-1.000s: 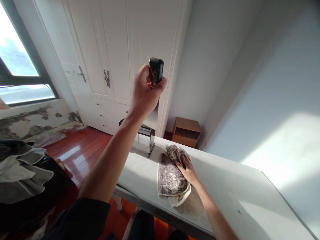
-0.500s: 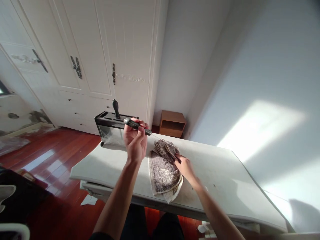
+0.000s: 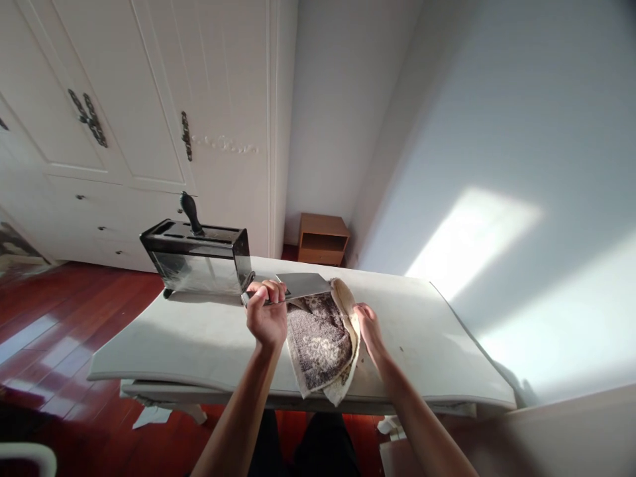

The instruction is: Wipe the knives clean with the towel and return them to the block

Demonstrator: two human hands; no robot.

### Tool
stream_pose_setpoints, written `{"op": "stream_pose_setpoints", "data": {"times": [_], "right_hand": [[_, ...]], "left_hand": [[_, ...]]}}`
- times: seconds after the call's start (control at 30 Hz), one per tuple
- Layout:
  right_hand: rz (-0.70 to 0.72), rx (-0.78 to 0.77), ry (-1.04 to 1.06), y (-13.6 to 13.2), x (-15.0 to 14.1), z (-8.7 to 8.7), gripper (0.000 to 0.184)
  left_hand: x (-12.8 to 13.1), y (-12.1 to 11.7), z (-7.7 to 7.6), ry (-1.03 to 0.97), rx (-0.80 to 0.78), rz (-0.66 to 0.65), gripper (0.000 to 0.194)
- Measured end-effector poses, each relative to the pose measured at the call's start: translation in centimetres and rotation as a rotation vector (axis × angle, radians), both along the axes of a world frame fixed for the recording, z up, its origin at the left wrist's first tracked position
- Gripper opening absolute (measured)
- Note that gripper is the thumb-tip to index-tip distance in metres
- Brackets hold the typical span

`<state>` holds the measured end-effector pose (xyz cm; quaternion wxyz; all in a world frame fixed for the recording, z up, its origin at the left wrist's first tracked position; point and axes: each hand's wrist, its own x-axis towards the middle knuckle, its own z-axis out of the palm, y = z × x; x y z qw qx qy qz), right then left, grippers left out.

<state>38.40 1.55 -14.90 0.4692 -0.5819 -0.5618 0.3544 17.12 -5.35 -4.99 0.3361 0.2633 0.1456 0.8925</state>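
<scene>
Your left hand (image 3: 268, 321) is wrapped round the handle of the knife (image 3: 307, 285), blade toward three o'clock above the cloth (image 3: 322, 348) on the bench (image 3: 199, 341), while your right hand (image 3: 370, 331) pinches the cloth's edge, apparently holding it up.

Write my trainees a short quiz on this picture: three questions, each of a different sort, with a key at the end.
1. Which of the person's hands grips the handle of the wide-bladed knife?

2. What sticks up from the top of the black-topped holder?
A) a spoon
B) a black handle
C) a bottle

3. True or false: the patterned cloth lies underneath the black-topped holder.

Key: 1. The left hand. 2. B. 3. False; it rests on the white table, apart from the holder.
</scene>
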Motion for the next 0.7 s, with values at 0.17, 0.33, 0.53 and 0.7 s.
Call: {"op": "stream_pose_setpoints", "data": {"times": [0.17, 0.33, 0.53, 0.7], "right_hand": [[0.113, -0.041, -0.029, 0.1, -0.9, 1.4, 0.039], [0.189, 0.008, -0.216, 2.2, -2.6, 1.4, 0.06], [0.153, 0.027, -0.208, 5.3, -3.2, 1.1, 0.025], [0.103, -0.009, -0.021, 5.9, -0.9, 2.1, 0.044]], "left_hand": [[-0.2, 0.0, -1.4, -0.048, -0.016, 0.024, 0.028], [-0.3, 0.1, -1.1, -0.023, -0.004, 0.102, 0.025], [0.0, 0.4, -0.7, 0.013, 0.031, 0.132, 0.022], [0.4, 0.7, -0.3, 0.012, 0.04, 0.136, 0.019]]}}
